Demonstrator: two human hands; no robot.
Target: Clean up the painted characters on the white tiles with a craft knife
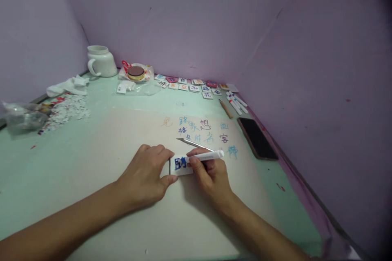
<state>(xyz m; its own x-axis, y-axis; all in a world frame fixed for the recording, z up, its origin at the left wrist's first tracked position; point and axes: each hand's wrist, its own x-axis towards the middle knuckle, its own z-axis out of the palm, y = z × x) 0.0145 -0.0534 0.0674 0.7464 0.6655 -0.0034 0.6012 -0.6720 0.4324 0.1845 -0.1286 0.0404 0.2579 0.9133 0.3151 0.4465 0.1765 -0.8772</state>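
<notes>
White tile (181,164) pinned by left hand (146,174); right hand (211,175) grips marker (204,156); knife (193,143), phone (257,138) nr

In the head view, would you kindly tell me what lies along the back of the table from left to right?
White mug → wrapped round tin → row of lettered tiles → pencil → marker pens.

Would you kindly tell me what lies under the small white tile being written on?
The white tile rests on a cream mat; the left hand and right hand cover its edges.
</notes>
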